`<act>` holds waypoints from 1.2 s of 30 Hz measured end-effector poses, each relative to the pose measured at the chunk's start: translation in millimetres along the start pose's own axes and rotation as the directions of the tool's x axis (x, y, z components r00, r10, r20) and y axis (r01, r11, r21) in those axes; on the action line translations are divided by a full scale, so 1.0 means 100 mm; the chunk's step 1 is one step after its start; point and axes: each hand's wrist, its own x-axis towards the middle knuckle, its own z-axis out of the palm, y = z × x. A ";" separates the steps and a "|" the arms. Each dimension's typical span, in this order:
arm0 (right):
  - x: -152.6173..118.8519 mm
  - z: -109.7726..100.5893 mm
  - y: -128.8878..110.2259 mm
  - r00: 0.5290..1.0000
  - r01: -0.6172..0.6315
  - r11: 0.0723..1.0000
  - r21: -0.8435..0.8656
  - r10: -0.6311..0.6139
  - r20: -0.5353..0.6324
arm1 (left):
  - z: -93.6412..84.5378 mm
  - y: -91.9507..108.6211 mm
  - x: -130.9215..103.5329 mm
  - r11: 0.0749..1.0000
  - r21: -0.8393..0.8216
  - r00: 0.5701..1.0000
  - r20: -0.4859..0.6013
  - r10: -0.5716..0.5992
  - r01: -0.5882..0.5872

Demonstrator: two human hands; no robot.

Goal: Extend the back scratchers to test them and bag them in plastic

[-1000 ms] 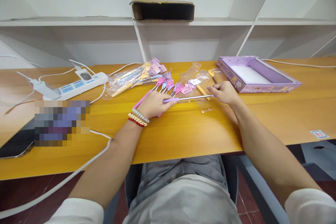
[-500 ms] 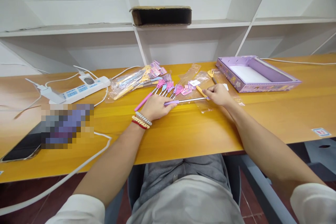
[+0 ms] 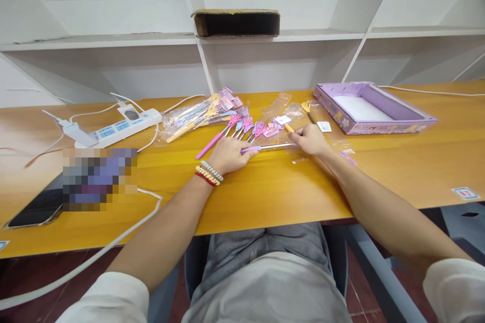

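Note:
A back scratcher with a purple handle [image 3: 254, 149] and a thin metal rod lies level between my hands. My left hand [image 3: 229, 155], wearing braided bracelets, is closed around the handle end. Closed over the rod's far end is my right hand [image 3: 311, 139], which hides the head. Beyond my left hand are several back scratchers with pink and blue claw heads [image 3: 259, 128]; a magenta handle [image 3: 209, 145] sticks out beside it. A yellow handle [image 3: 289, 128] shows at my right fingertips; whether they touch it I cannot tell. Behind that hand is a yellow claw head [image 3: 306, 106].
Clear plastic wrapping [image 3: 278, 103] lies behind my hands. Bagged back scratchers [image 3: 193, 118] with pink tags are at back left. A purple tray box [image 3: 392, 127] stands at right. A power strip [image 3: 123, 130] with cables and a dark phone [image 3: 38, 204] are at left.
Both hands keep hold of the purple back scratcher, the right hand a little nearer me. A pink tag now shows under my right forearm. The view has shifted slightly.

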 end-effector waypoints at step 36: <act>-0.11 0.00 -0.21 0.994 0.038 0.999 0.031 -0.034 -0.099 | -0.02 0.31 -0.02 0.996 0.085 0.999 -0.020 -0.035 0.036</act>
